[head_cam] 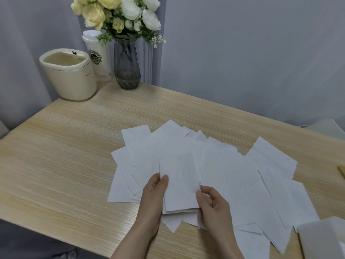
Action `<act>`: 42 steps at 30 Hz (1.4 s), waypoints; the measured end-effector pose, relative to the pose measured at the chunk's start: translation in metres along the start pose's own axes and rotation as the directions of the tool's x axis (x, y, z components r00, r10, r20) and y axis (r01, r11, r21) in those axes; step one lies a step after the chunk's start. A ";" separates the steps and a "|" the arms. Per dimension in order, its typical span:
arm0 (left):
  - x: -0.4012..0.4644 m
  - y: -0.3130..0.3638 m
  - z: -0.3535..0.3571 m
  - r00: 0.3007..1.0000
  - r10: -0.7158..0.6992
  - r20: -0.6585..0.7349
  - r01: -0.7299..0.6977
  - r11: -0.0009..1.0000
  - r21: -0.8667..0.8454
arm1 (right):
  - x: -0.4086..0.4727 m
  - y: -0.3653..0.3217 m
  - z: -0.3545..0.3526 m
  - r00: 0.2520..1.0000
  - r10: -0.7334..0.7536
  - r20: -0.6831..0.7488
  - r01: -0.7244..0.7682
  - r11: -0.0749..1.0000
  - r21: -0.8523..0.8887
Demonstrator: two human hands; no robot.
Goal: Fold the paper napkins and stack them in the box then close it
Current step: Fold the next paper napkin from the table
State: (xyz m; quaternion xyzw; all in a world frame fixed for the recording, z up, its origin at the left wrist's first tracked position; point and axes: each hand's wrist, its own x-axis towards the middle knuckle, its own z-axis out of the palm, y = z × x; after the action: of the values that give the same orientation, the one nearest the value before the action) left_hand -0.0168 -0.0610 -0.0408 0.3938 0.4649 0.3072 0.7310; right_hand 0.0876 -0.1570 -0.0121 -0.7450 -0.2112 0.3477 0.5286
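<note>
White, thin rectangular napkin (179, 182) is being pinched at its edges by the left hand (155, 191) and right hand (212, 204), above overlapping napkins (242, 176) scattered on the wood-grain table (65, 146).

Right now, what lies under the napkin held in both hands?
Under the held napkin lie more loose napkins, overlapping on the wooden table. How many it covers is hidden.

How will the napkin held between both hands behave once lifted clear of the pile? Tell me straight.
The napkin looks thin and very light, so it will probably droop wherever it is unsupported. The left hand and right hand pinch opposite edges, which likely keeps it flat. Loose sheets in the pile may slide or cling as it lifts.
</note>
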 end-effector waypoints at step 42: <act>-0.055 0.004 0.086 0.979 0.181 -0.096 -0.192 0.974 -0.118 | -0.033 -0.013 -0.041 0.969 -0.213 -0.124 0.226 0.968 0.105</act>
State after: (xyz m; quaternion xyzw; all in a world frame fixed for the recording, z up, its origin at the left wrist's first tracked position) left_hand 0.0413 -0.1294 0.0087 0.3752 0.4360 0.4197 0.7021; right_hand 0.0967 -0.2009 0.0179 -0.7026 -0.2416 0.2567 0.6181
